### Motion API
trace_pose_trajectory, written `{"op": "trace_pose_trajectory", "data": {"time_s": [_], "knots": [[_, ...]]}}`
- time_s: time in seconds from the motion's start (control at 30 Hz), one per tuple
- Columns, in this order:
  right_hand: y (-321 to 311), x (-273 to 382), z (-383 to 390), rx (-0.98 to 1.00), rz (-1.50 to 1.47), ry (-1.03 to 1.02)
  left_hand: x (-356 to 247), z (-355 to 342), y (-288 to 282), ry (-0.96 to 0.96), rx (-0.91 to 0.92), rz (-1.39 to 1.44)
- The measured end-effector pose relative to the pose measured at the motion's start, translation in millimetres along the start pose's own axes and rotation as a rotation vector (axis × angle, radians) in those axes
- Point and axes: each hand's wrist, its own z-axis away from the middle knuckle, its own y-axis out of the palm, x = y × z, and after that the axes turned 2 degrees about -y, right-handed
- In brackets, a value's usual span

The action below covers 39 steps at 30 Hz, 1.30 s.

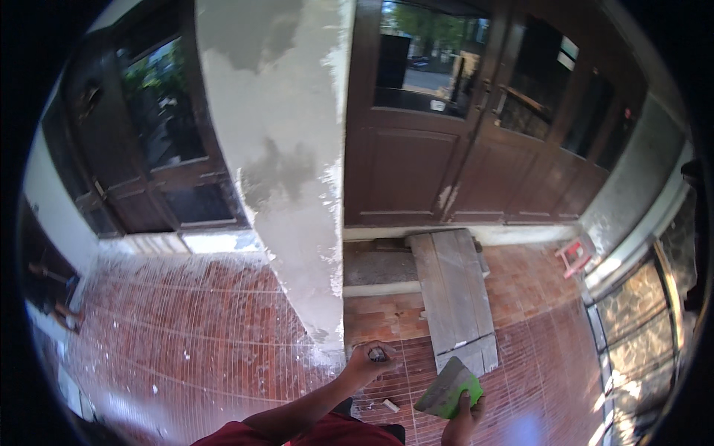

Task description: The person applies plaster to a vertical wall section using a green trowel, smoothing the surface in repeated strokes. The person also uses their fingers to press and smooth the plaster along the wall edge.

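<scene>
My right hand [464,424] is closed around the green grip of a wide scraper [451,388]. Its flat greyish blade tilts up and to the left, and the thumb presses on the green part. Farther left, my left hand [367,362] is raised in front of the foot of the wall, its fingers curled. Something small and dark shows within the curl, but I cannot make out what it is. Ahead stands a wall pillar [290,149] with patchy grey filler and a ragged right edge.
Wooden boards [454,290] slope from the door sill to the red tiled floor [201,334]. A small pale block [391,405] lies between my hands. Brown doors [416,163] stand behind. A red stool [574,257] is at the right; a person's limb [65,316] shows far left.
</scene>
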Motion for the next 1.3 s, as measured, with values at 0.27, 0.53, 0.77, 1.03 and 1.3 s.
{"op": "trace_pose_trajectory", "data": {"time_s": [0.27,0.53,0.77,1.03,1.3], "knots": [[1,-12,-65,0.385,0.069,0.071,26,15,11,-0.159,-0.302,0.456],[-33,38,-129,0.613,0.102,0.168,34,54,98,0.161,-0.58,0.517],[-47,34,-167,0.753,-0.075,0.32,-26,105,178,0.208,-0.554,0.507],[-60,16,-159,0.778,-0.108,0.444,-46,119,197,0.388,-0.33,0.952],[-34,33,-136,0.805,-0.058,0.383,-53,152,189,0.547,-0.379,0.644]]}}
